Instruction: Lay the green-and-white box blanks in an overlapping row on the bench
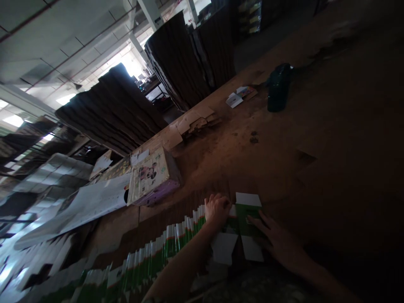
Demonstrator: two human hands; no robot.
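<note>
My left hand (217, 209) is closed, with its fingers curled in at the right end of a long row of overlapping green-and-white cartons (170, 240). What lies inside its fingers is hidden. My right hand (276, 233) has its fingers stretched out across a flat green-and-white carton (248, 200), whose white flaps show at the top and bottom. Another white flap (224, 248) sticks out below my left hand, beside that carton. Dim light blurs the finer detail around both hands.
A taped box with a cartoon print (154, 176) stands left on the brown table (217, 155). Cardboard scraps (195, 122), a small printed carton piece (238, 97) and a dark green jug (279, 87) are farther back. Tall dark stacks (186, 59) rise beyond the table.
</note>
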